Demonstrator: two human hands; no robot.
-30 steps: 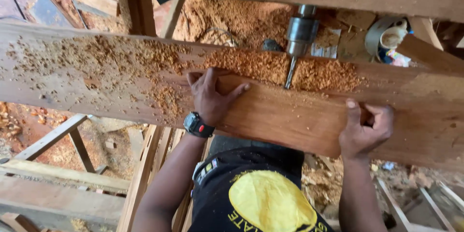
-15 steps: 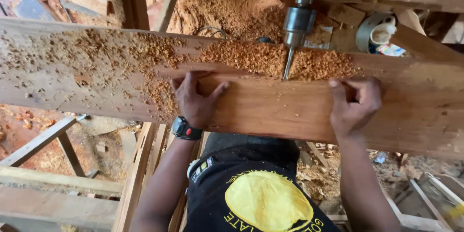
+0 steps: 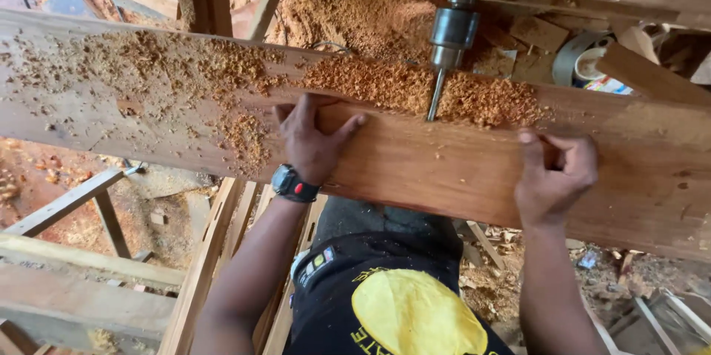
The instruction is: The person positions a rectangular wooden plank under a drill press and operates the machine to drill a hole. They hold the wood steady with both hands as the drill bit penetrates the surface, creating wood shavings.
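At upper right of the frame a grey roll of tape (image 3: 574, 55) lies beside a small bright printed packet (image 3: 611, 85) — both behind the long reddish-brown wooden plank (image 3: 444, 170), which crosses the middle from left to right. The left hand (image 3: 311, 142) lies flat on it, fingers spread wide; the right hand (image 3: 555, 177) curls over its face, fingers bent. The steel drill bit (image 3: 435, 96) meets the plank's far edge amid orange sawdust (image 3: 385, 85) — open floor shows at lower left.
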